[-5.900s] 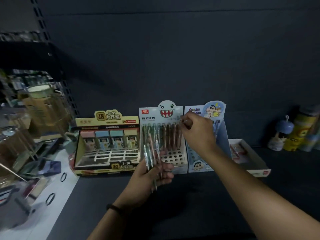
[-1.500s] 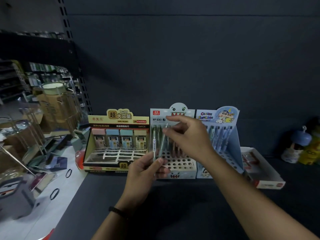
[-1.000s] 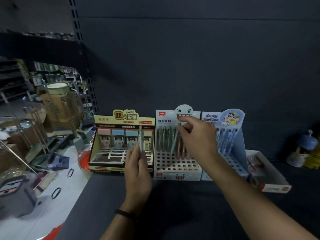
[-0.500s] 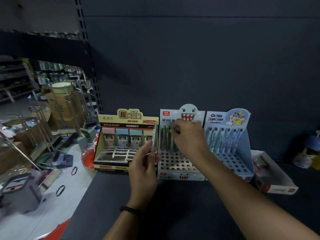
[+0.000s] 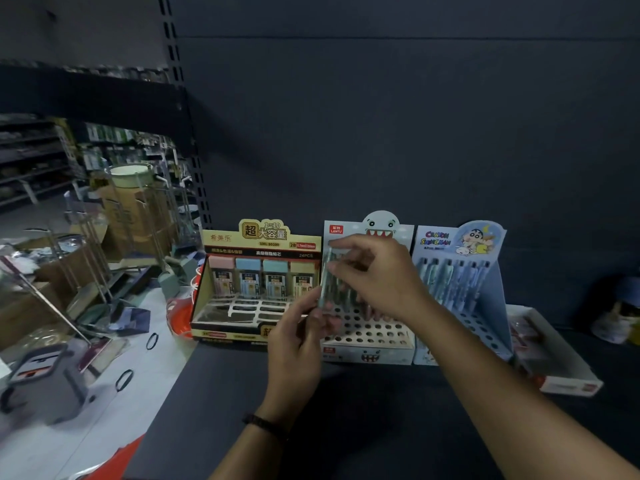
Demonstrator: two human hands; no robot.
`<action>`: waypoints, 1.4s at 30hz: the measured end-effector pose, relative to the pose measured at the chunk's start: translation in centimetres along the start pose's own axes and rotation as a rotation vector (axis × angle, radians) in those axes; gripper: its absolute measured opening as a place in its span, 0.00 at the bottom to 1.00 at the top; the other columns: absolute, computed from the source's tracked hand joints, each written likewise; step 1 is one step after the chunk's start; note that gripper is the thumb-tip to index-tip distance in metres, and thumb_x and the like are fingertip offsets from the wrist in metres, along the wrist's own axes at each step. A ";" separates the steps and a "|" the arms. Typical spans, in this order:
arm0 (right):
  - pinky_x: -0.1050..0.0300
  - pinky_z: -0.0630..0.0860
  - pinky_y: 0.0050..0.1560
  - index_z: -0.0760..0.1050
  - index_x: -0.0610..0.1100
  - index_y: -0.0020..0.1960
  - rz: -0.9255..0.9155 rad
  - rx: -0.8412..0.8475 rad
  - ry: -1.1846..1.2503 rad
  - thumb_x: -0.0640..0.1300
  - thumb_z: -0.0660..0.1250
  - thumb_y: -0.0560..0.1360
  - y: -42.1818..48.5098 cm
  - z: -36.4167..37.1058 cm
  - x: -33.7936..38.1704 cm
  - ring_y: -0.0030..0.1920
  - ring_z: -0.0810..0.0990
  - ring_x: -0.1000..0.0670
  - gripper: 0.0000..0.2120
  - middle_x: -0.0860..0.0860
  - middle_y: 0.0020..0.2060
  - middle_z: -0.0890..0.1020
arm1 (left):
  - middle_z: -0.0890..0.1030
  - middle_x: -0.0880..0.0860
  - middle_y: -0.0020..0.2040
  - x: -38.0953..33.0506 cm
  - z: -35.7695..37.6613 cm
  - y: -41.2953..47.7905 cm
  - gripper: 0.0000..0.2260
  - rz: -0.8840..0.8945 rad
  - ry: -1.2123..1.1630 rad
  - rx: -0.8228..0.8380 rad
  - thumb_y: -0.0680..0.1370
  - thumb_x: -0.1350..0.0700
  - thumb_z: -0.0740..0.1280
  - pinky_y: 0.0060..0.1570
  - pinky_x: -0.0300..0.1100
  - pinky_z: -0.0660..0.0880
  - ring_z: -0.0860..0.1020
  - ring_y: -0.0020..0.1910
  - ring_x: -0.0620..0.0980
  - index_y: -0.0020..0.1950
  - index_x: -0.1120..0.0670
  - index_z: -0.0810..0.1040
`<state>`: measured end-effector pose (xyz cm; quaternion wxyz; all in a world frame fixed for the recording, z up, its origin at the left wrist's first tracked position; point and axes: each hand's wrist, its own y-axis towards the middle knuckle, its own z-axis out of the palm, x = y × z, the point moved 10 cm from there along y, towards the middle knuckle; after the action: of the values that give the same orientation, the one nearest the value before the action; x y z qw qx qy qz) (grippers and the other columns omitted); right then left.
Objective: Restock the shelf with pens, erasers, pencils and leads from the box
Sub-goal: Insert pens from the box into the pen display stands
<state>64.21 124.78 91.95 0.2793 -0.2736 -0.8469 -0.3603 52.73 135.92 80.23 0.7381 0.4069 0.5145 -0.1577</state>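
Observation:
On the dark shelf (image 5: 346,427) stands a white monster-face pencil display (image 5: 372,336) with a grid of holes and several pencils in its back row. My left hand (image 5: 298,344) holds one pale green pencil (image 5: 323,282) upright by its lower end, in front of the display's left side. My right hand (image 5: 375,275) pinches the same pencil near its top. To the left is a yellow lead box (image 5: 258,285) with pastel lead cases. To the right is a blue cartoon pen display (image 5: 460,289).
A low white tray (image 5: 554,351) lies at the far right, with small figurines (image 5: 620,313) beyond it. Left of the shelf edge, the floor holds wire racks (image 5: 138,216), a cardboard box, a grey stool (image 5: 41,382) and black rings.
My left hand went from a bundle of pencils to a single one and carried it right to the display. My right hand left the back row and took that pencil's top.

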 end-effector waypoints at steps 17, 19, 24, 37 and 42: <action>0.66 0.81 0.45 0.85 0.52 0.58 -0.032 -0.292 0.051 0.41 0.78 0.77 -1.2 -3.9 -0.5 0.39 0.85 0.60 0.12 0.57 0.36 0.85 | 0.83 0.48 0.59 -2.1 0.6 -0.4 0.16 0.281 0.345 0.023 0.79 0.65 0.74 0.55 0.40 0.83 0.84 0.57 0.45 0.65 0.53 0.81; 0.71 0.78 0.44 0.86 0.51 0.55 -0.029 -0.356 -0.036 0.43 0.77 0.77 -0.9 -4.9 -0.8 0.39 0.83 0.62 0.08 0.59 0.35 0.84 | 0.81 0.44 0.58 -2.3 1.3 -0.7 0.14 0.345 0.485 0.037 0.79 0.64 0.74 0.54 0.38 0.82 0.82 0.56 0.42 0.61 0.50 0.81; 0.49 0.81 0.60 0.86 0.50 0.50 -0.019 -0.328 -0.185 0.45 0.76 0.77 -0.3 -3.8 -1.1 0.36 0.82 0.60 0.02 0.62 0.33 0.82 | 0.82 0.44 0.56 -1.5 4.2 -1.6 0.11 0.430 0.771 0.210 0.79 0.61 0.72 0.50 0.38 0.81 0.80 0.54 0.42 0.58 0.48 0.84; 0.56 0.82 0.56 0.85 0.44 0.54 -0.036 -0.258 -0.334 0.39 0.74 0.78 0.5 -1.9 -1.5 0.46 0.85 0.52 0.06 0.50 0.47 0.88 | 0.86 0.42 0.50 -0.7 6.3 -2.5 0.07 0.542 0.969 0.339 0.79 0.54 0.70 0.47 0.43 0.79 0.80 0.50 0.46 0.51 0.46 0.87; 0.55 0.83 0.55 0.86 0.44 0.54 0.007 -0.254 -0.322 0.40 0.74 0.78 0.8 -1.9 -1.7 0.46 0.86 0.51 0.06 0.51 0.44 0.88 | 0.85 0.42 0.50 -0.7 6.3 -2.4 0.08 0.537 0.970 0.347 0.80 0.53 0.67 0.47 0.43 0.79 0.80 0.50 0.47 0.51 0.46 0.87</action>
<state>66.46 123.38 92.30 0.1050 -0.3636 -0.8274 -0.4150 54.81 129.45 80.71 0.3548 0.6639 0.6392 0.1576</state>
